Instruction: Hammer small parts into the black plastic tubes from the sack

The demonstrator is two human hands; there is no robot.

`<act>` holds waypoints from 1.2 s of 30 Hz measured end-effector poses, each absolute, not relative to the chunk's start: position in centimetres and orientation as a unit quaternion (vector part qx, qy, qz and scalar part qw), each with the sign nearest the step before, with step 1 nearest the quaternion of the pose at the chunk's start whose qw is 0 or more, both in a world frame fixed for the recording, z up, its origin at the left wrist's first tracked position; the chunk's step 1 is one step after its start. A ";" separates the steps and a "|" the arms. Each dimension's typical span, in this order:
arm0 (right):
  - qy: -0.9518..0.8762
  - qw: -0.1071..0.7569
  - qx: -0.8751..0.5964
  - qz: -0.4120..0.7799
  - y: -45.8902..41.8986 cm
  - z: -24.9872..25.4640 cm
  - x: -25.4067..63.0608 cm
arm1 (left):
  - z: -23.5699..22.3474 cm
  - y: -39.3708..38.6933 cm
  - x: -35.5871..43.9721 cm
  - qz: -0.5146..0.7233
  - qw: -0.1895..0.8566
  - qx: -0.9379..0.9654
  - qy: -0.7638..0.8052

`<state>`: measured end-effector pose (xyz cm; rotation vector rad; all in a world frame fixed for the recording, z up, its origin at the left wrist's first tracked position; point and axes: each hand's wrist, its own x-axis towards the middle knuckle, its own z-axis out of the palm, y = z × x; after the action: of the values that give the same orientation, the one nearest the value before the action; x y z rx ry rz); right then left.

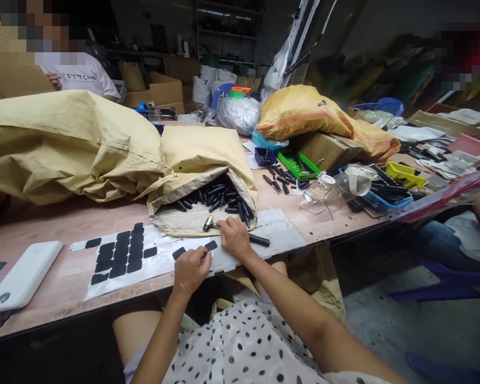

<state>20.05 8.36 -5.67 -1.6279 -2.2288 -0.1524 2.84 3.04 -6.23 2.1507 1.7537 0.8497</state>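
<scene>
My left hand (191,269) is closed near the front edge of the table, thumb and forefinger pinching a small black rounded patch (212,245). Just to its right, my right hand (236,238) is curled over the middle of a small hammer. The hammer's metal and yellow head (209,223) sticks out on the left, its black grip (259,240) on the right. Another black patch (179,252) lies by my left hand. Further left, a white sheet (150,269) carries rows of black patches. Behind my hands, an open sack (208,141) holds many black handle-like pieces (216,196).
A white power bank (24,276) with a cable lies at the left. A large sack (64,144) sits behind it. To the right stand a green tray (299,164), a clear jug (320,189) and a blue basket (386,201). A person (82,74) is across the table.
</scene>
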 end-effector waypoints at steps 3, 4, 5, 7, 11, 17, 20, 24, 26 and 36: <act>-0.792 0.190 -0.578 -0.058 8.3 -5.7 20.0 | -6.3 3.0 2.7 0.282 0.113 0.742 0.598; -0.792 0.192 -0.577 -0.060 8.2 -5.8 20.0 | -6.3 3.0 2.7 0.280 0.110 0.743 0.597; -0.792 0.194 -0.575 -0.063 8.2 -5.8 20.0 | -6.2 2.9 2.7 0.281 0.106 0.745 0.596; -0.794 0.199 -0.570 -0.069 8.1 -5.9 20.0 | -6.3 2.8 2.8 0.285 0.096 0.748 0.592; -0.796 0.203 -0.565 -0.076 7.9 -6.1 20.1 | -6.7 2.4 3.0 0.300 0.074 0.751 0.584; -0.798 0.204 -0.563 -0.076 7.5 -6.1 20.3 | -6.8 1.9 3.2 0.307 0.056 0.759 0.572; -0.799 0.204 -0.561 -0.075 7.3 -5.9 20.4 | -6.8 1.6 3.3 0.308 0.056 0.767 0.560; -0.800 0.205 -0.559 -0.075 7.0 -5.7 20.4 | -7.0 1.3 3.4 0.298 0.044 0.777 0.553; -0.797 0.202 -0.564 -0.075 6.9 -5.7 20.3 | -7.0 1.2 3.4 0.295 0.041 0.783 0.546; -0.800 0.196 -0.562 -0.077 6.7 -5.9 20.1 | -6.7 1.0 2.9 0.307 0.056 0.791 0.526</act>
<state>20.15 6.72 -5.92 -1.5754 -2.2402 -0.2160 2.90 1.03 -6.71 2.4004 1.5949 0.9315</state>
